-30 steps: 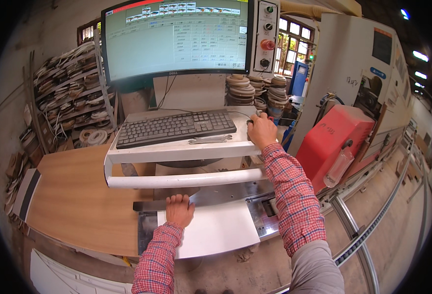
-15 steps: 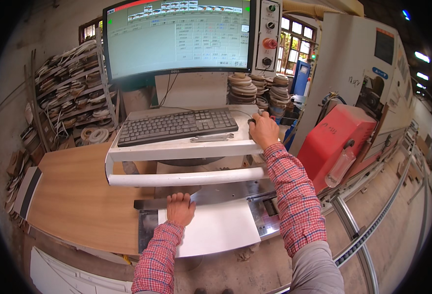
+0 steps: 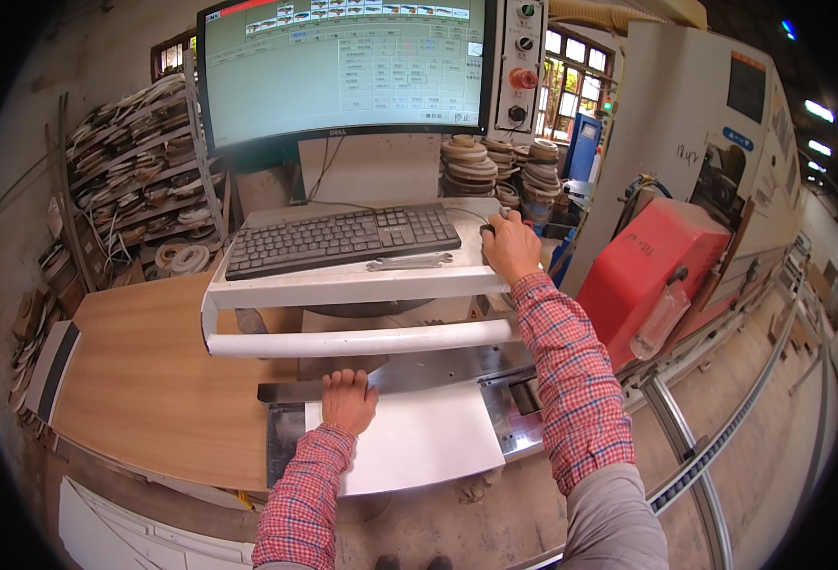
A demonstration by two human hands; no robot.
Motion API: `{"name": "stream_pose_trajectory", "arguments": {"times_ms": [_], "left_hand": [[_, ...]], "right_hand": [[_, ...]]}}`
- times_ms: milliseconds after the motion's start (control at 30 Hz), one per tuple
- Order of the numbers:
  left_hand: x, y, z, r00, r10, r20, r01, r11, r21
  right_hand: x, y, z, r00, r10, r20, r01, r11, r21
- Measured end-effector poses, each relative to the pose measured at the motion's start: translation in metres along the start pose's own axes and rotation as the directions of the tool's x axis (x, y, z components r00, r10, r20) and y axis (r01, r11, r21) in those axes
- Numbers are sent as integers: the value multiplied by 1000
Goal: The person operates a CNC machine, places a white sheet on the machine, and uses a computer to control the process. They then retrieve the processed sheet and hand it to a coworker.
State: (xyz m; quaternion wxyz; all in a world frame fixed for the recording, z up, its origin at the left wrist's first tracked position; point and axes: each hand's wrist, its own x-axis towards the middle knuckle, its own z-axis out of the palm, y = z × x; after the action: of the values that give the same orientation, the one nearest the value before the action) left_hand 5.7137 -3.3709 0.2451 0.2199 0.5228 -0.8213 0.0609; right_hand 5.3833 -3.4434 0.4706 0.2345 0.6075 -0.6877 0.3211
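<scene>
While left hand (image 3: 348, 399) lies flat, fingers together, on the near white panel (image 3: 419, 439), right hand (image 3: 511, 247) cups the far mouse (image 3: 486, 231) right of the keyboard (image 3: 341, 239).

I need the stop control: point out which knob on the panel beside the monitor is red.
The third one down on the control panel: the red knob, large and mushroom-shaped. The knobs above and below it are small and dark.
</scene>
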Motion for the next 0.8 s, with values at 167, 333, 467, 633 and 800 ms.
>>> {"name": "stream_pose_trajectory", "arguments": {"times_ms": [167,333,467,633,800], "left_hand": [[0,-1,-1,1000,-1,10,2,1000,-9],[0,-1,0,1000,7,-13,-7,1000,13],[0,1,-2,1000,-2,-2,2,1000,0],[2,4,-8,999,-21,30,22,999,-27],[0,0,-4,997,4,-71,-6,1000,-22]], "right_hand": [[0,-2,-1,1000,15,15,-15,1000,-3],[0,-2,-2,1000,9,23,-9,1000,-9],[0,-2,-3,999,12,34,-12,1000,-15],[1,-1,-2,998,28,55,-27,999,-20],[1,-2,2,1000,6,28,-6,1000,18]]}}
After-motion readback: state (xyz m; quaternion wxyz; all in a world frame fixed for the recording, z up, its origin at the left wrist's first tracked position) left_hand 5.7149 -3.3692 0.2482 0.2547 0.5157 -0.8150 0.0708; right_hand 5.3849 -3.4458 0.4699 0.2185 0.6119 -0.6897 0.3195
